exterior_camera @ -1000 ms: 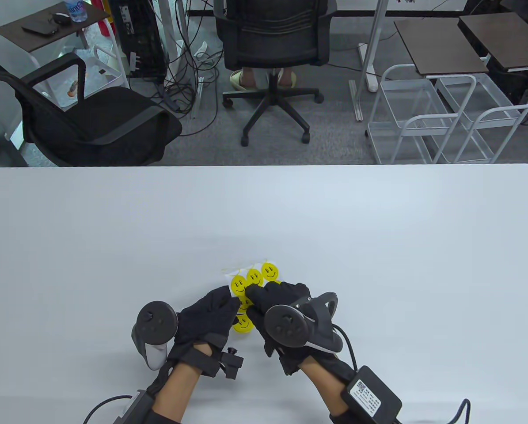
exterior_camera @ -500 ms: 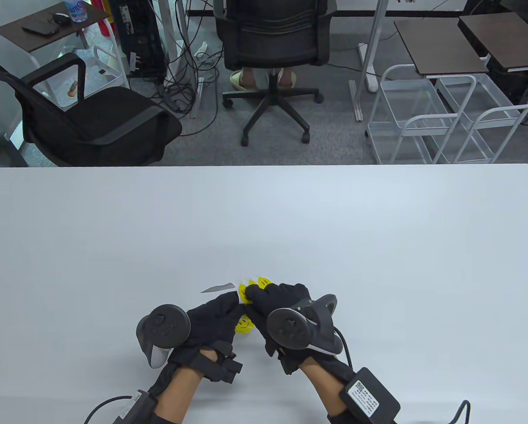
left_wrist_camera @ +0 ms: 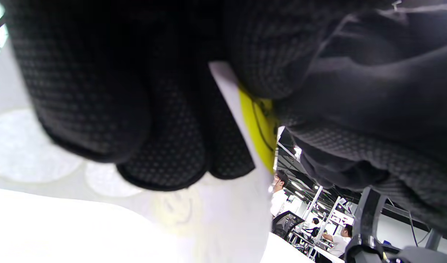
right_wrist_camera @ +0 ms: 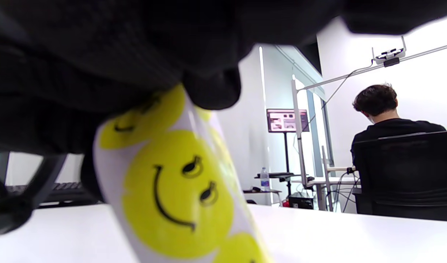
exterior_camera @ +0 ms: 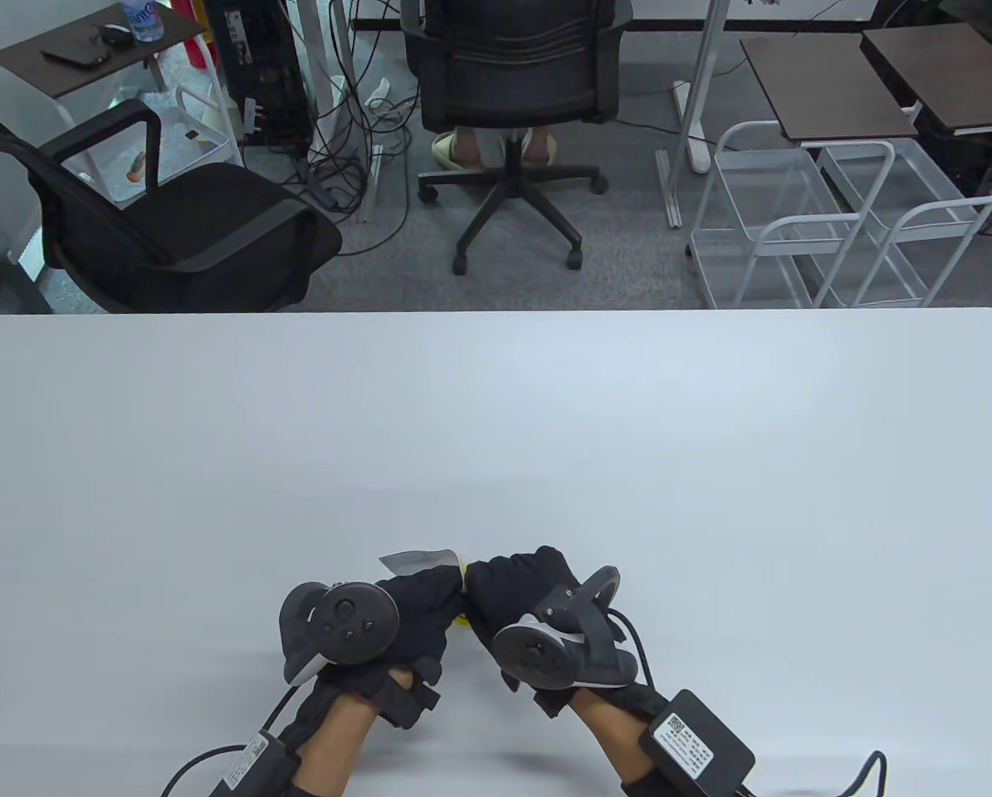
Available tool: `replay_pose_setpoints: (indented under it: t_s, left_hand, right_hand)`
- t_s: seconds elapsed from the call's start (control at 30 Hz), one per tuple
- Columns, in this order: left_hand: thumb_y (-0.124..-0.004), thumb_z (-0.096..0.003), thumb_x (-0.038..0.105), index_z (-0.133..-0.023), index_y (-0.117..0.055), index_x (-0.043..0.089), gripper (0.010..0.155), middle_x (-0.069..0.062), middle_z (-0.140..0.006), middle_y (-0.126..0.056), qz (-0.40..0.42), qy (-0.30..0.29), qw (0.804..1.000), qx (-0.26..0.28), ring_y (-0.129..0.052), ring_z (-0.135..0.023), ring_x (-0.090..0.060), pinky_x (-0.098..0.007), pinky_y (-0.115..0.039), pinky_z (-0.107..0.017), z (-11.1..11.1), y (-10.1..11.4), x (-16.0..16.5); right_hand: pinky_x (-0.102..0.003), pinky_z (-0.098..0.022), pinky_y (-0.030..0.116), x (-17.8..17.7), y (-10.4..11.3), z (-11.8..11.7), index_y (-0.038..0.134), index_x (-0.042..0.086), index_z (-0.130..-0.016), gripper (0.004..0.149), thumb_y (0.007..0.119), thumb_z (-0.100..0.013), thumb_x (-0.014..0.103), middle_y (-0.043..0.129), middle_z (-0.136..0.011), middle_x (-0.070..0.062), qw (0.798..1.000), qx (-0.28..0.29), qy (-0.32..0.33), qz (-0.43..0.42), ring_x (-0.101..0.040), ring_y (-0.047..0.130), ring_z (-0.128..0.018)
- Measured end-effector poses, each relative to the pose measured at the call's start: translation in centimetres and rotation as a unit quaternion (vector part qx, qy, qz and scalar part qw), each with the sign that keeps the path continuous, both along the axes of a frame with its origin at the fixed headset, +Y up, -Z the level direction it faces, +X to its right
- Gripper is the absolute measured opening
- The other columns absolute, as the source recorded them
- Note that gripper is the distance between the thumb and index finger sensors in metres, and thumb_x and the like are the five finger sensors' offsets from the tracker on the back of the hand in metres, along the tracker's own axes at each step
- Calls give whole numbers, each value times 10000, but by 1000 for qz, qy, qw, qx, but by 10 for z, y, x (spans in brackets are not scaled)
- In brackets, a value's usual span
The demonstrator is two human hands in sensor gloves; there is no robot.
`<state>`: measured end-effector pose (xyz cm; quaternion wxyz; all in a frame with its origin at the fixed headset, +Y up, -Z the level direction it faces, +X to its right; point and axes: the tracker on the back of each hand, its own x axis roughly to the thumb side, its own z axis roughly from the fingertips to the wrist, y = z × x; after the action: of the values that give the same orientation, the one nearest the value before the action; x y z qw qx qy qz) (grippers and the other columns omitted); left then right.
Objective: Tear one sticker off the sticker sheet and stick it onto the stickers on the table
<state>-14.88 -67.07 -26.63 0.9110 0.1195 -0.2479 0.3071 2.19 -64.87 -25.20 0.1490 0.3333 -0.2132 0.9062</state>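
Table (exterior_camera: 496, 432) first, wide and white, and both gloved hands are bunched together near its front edge. Left hand (exterior_camera: 412, 606) and right hand (exterior_camera: 516, 594) meet fingertip to fingertip over the sticker sheet (exterior_camera: 417, 560), which is lifted off the surface and turned nearly edge-on to the overhead camera, so only a pale sliver of its backing shows there. From the right wrist view the sheet hangs tilted with a big yellow smiley sticker (right_wrist_camera: 177, 193) facing the lens, another partly tucked under the glove above it. Left hand's fingers grip the white backing from behind; the left wrist view shows it passing between them. Right hand's fingertips pinch at a yellow edge (left_wrist_camera: 260, 128) where the two hands meet. Whether that sticker has actually begun to lift from the backing, I can't tell.

Now the risks, as I judge them. Thick glove fabric could miss the thin edge and grab backing and sticker together, so the whole sheet bends instead of peeling. Pull too sharply and the sticker may tear or curl onto itself, adhesive to adhesive, or cling to the glove. A glimpse of yellow (exterior_camera: 461, 618) shows on the table beneath the hands, probably the target stickers; with the view blocked, placement could land off-centre.
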Motion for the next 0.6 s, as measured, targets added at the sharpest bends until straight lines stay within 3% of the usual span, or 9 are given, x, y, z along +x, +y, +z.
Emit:
replay_pose_setpoints:
  t_s: [0.23,0.6]
  left_hand:
    - [-853,-456,246,-798,-888,12,415,-122,-634,-1082,69,-20,997,-28,-1124,-519,-329,-421,-971,-365,-1,-1,-3]
    - [-856,-466,256,-825,-886,60,410,-105,-654,-1081,92,-20,995,-41,-1118,-548,-327,-425,-968,-389,-3,-6,-7]
  right_hand:
    - [-467,-237,817,13,7,-4,894,-14,-714,429,852,-429,305,911,-281,30,998,-25,-2,-52,-163,876,-126]
    - [-471,-249,816,19,7,-8,896,31,-732,408,833,-445,314,912,-303,36,997,-35,-12,-67,-164,881,-142]
